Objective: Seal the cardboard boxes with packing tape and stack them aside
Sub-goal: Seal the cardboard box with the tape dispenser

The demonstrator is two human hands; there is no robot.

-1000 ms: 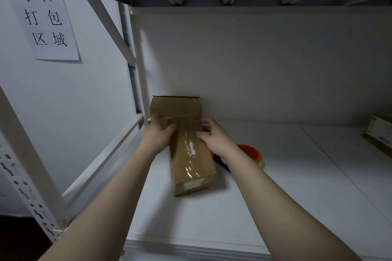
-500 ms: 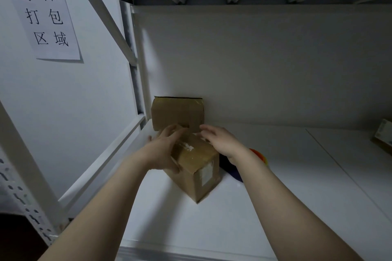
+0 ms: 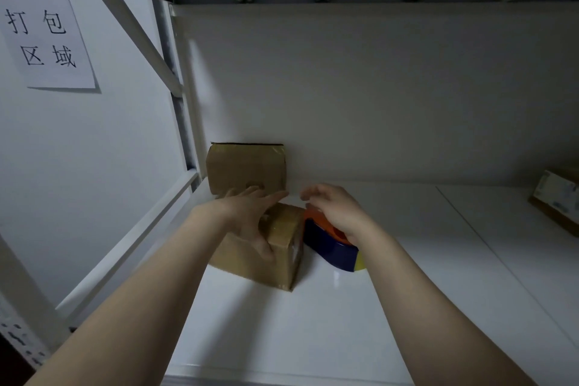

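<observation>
A small taped cardboard box [image 3: 282,255] lies on the white shelf [image 3: 282,329], close to the left rear corner. My left hand [image 3: 250,216] rests flat on its top with the fingers spread and straight. A second cardboard box [image 3: 246,166] stands upright behind it against the back wall. A blue and orange tape dispenser [image 3: 330,244] sits just right of the front box. Above the dispenser hovers my right hand [image 3: 332,207], fingers loosely curled and holding nothing.
Another box [image 3: 556,197] with a white label sits at the far right of the shelf. The white shelf frame [image 3: 185,122] and its diagonal brace rise at the left. A paper sign [image 3: 44,28] hangs on the left wall. A shelf deck overhangs above.
The front box has been turned and set down lower on the shelf. My right hand has let go of it and lifted away toward the dispenser. My left hand has flattened on top.
</observation>
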